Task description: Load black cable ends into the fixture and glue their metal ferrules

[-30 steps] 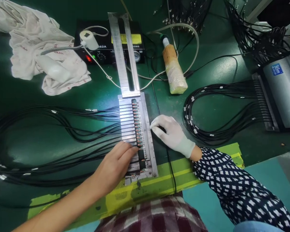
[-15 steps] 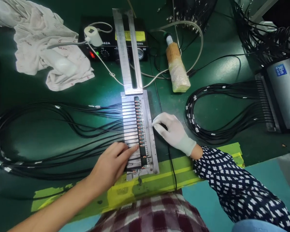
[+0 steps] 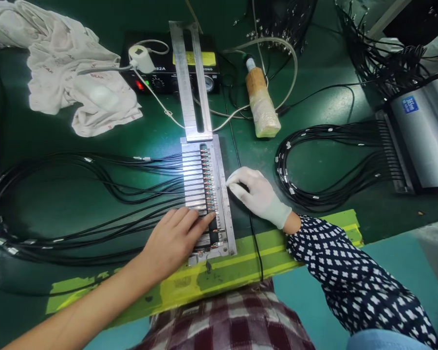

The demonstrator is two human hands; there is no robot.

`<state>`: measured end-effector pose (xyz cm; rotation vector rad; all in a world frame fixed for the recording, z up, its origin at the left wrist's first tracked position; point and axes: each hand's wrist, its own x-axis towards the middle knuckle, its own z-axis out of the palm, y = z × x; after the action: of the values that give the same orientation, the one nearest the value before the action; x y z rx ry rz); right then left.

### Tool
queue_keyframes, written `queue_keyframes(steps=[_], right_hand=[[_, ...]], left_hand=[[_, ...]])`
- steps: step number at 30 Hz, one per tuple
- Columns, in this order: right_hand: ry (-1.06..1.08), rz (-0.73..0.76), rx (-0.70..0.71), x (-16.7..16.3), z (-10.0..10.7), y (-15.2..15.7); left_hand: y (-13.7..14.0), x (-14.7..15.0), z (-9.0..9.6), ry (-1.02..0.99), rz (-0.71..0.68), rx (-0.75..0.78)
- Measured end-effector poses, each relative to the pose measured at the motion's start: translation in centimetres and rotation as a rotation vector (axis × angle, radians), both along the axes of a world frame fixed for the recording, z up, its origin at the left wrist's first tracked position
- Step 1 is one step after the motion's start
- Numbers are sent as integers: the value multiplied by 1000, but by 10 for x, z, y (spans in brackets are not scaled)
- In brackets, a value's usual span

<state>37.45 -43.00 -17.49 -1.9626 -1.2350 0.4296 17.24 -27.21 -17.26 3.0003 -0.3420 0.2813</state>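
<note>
A slotted metal fixture (image 3: 222, 194) lies in front of me, with black cables (image 3: 195, 181) laid side by side across it. Their stripped ends with small metal connectors (image 3: 206, 170) line up along its slot. My left hand (image 3: 177, 236), bare, lies over the lower cables with its thumb apart, the thumb tip touching the fixture by the connectors. My right hand (image 3: 257, 194), in a white glove, has thumb and forefinger brought together at the fixture's right edge. What those fingertips hold, if anything, is too small to tell.
Behind the fixture stands a black control box (image 3: 156, 73) under a slotted metal plate (image 3: 178, 73). A wrapped bottle (image 3: 264, 107) and a white cloth (image 3: 91, 97) lie beyond. Coiled cables (image 3: 282, 170) run into a grey machine (image 3: 428, 136) on the right. Yellow-green tape (image 3: 277, 255) edges the table.
My left hand has slid slightly up and right along the fixture, its thumb now by the connectors. The right hand keeps its pinch at the edge. The whole view has shifted a little.
</note>
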Motion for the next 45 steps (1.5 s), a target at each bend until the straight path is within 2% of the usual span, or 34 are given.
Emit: queue_keyframes(steps=[5, 11, 14, 18, 22, 27, 34, 39, 42, 45], right_hand=[[12, 11, 8, 1, 1, -1], [16, 11, 11, 2, 0, -1], [13, 13, 19, 1, 0, -1], [10, 11, 17, 1, 1, 0], [20, 8, 13, 2, 2, 1], [22, 5, 3, 2, 2, 1], [27, 2, -8, 2, 2, 2], [36, 3, -20, 3, 3, 2], [47, 7, -24, 3, 3, 2], [49, 10, -26, 3, 3, 2]], left_hand=[[2, -11, 9, 39, 98, -228], [-5, -14, 17, 241, 127, -559], [-7, -11, 19, 280, 177, -639], [-5, -14, 18, 209, 227, -675], [-3, -16, 13, 177, 246, -634], [-3, -14, 4, 6, 209, -418], [8, -11, 1, 16, 8, -296], [10, -14, 2, -66, -99, -163], [6, -16, 4, -69, -73, -160], [5, -16, 3, -26, -45, -239]])
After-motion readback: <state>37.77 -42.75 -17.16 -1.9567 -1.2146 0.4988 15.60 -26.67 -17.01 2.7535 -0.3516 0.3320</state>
